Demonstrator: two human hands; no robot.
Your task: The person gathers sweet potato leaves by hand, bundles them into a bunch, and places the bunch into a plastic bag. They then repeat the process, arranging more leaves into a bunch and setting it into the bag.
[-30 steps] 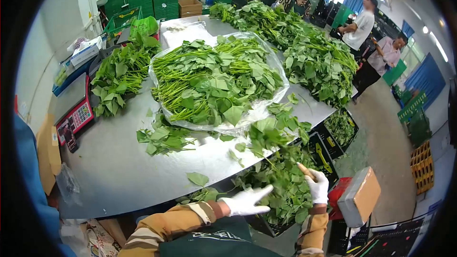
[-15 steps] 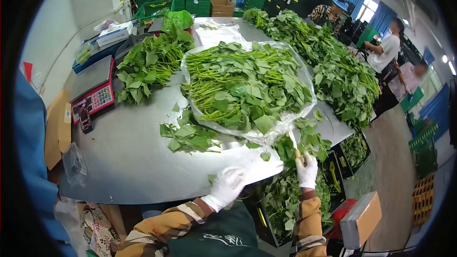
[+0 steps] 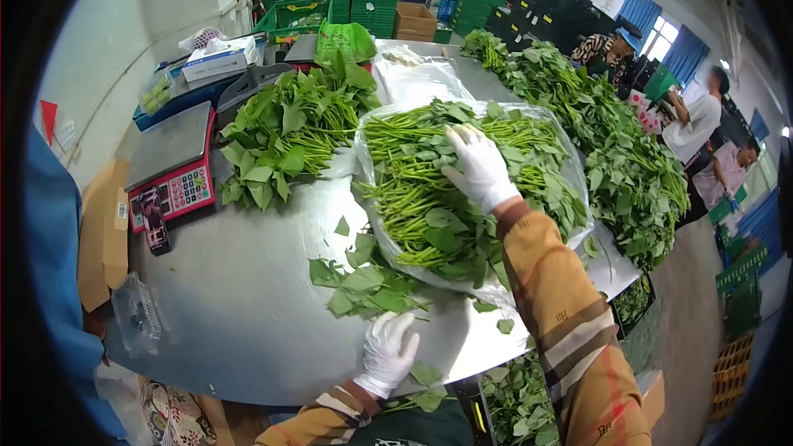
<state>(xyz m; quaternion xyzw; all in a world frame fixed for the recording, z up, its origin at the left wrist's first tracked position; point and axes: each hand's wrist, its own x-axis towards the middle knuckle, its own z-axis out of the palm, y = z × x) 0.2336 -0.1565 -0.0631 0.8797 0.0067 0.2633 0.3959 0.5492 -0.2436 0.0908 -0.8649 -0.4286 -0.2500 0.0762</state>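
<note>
My right hand [image 3: 481, 168], in a white glove, lies on the leafy greens [image 3: 429, 206] heaped in a clear plastic bag [image 3: 376, 235]. Its fingers are apart among the leaves and stems. My left hand [image 3: 387, 355], also gloved, is at the front edge of the metal table [image 3: 239, 306], its fingers loosely apart and nothing visible in them. Loose leafy sprigs [image 3: 368, 285] lie just beyond it, and a few leaves [image 3: 428, 376] are close to its right side. My right forearm covers the bag's near right part.
A red scale [image 3: 188, 188] and phone [image 3: 155, 221] are at left, beside a bunch of greens [image 3: 289, 128]. A long pile of greens [image 3: 611, 140] runs along the right. Crates of greens [image 3: 520, 405] stand below the edge. Several people are at the far right.
My right hand has left the near corner of the bag and reached forward onto the greens. My left hand has turned, its fingers now pointing forward. The view has shifted.
</note>
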